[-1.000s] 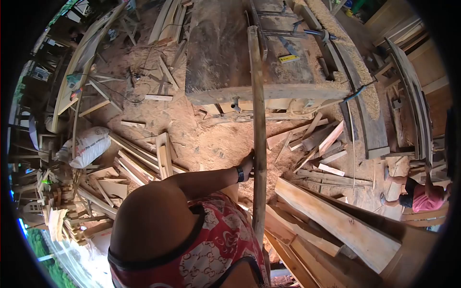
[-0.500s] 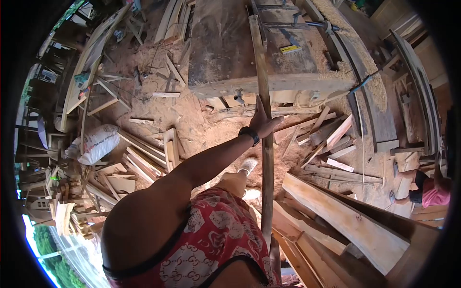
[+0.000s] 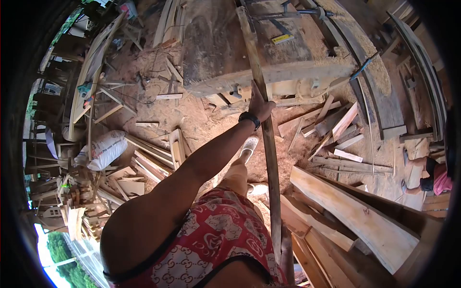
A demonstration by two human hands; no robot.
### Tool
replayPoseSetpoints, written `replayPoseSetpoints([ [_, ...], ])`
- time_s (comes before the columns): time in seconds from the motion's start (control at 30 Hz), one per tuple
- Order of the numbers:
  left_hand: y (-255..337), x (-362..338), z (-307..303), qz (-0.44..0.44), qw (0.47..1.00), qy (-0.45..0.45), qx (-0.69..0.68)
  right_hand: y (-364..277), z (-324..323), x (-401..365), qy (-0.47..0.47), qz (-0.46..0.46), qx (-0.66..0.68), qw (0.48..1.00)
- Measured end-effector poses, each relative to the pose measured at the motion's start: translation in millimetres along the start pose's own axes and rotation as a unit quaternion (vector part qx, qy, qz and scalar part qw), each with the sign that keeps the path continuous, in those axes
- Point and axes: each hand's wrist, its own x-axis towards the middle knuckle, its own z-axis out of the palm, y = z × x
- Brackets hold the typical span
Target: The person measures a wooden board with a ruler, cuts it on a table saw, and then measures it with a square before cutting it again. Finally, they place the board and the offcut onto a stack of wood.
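Observation:
A long, narrow wooden plank [image 3: 270, 158] runs from the workbench top toward my body. My left hand [image 3: 260, 105], with a dark watch on the wrist, is closed round it just off the bench's front edge. The plank's far end lies over the wooden workbench [image 3: 211, 53], and its near end reaches down beside my red patterned shirt. Part of what looks like my right hand [image 3: 286, 254] shows next to that near end; its fingers are hidden.
A yellow-marked tool [image 3: 282, 39] and a clamp [image 3: 321, 13] rest on the bench. Thick boards [image 3: 355, 216] lean at my right; offcuts [image 3: 343, 129] litter the sawdust floor. A white sack [image 3: 106, 150] lies left. Another person [image 3: 434, 175] is at far right.
My left hand's fingers, extended against the plank before, are now wrapped round it. The plank's far end has swung left, and the view has shifted slightly.

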Motion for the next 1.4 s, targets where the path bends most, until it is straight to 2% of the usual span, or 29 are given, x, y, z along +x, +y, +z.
replayPoseSetpoints([
  [0.07,-4.1,7.5,-0.2,-0.012,1.0,-0.01,-0.004,5.0,-0.5,9.5,-0.001,0.015,0.006,1.0],
  [0.23,-7.2,22.0,1.6,0.019,1.0,0.011,0.012,-29.4,5.2,10.7,-0.017,0.064,-0.007,0.998],
  [0.27,-8.5,24.4,1.5,0.03,0.999,0.022,0.024,-7.0,-1.7,22.6,-0.021,0.024,-0.055,0.998],
  [0.3,-13.2,28.1,3.4,0.027,0.999,0.021,0.026,-13.4,1.6,22.3,-0.022,0.026,-0.053,0.998],
  [0.37,-22.5,34.8,7.5,0.052,0.996,0.041,0.051,-26.0,9.6,22.0,-0.028,0.027,0.032,0.999],
  [0.47,-14.9,37.6,3.0,0.033,0.998,0.025,0.047,-37.8,16.6,22.6,-0.023,0.036,0.092,0.995],
  [0.63,-15.9,49.8,2.7,0.032,0.998,0.024,0.038,-49.9,23.4,29.0,-0.026,0.02,0.11,0.993],
  [0.77,-7.3,50.2,-0.1,0.023,0.998,0.035,0.038,-50.3,20.7,35.3,-0.04,0.042,0.095,0.994],
  [0.83,-0.6,52.2,-4.4,0.015,1.0,0.015,0.008,-65.2,24.0,34.3,-0.042,0.015,0.047,0.998],
  [0.87,1.8,53.1,-6.3,0.006,1.0,0.002,-0.025,-71.8,29.2,33.1,-0.033,0.021,0.068,0.997],
  [1.1,1.8,60.8,-8.0,-0.018,1.0,-0.009,-0.02,-66.6,27.8,40.6,-0.049,0.044,0.111,0.992],
  [1.17,1.7,62.8,-8.7,-0.018,1.0,-0.011,-0.017,-65.9,30.6,43.5,-0.046,0.018,0.126,0.991],
  [1.4,-3.3,74.4,-8.2,-0.016,1.0,-0.015,-0.02,-56.9,28.5,56.3,-0.037,0.017,0.112,0.993],
])
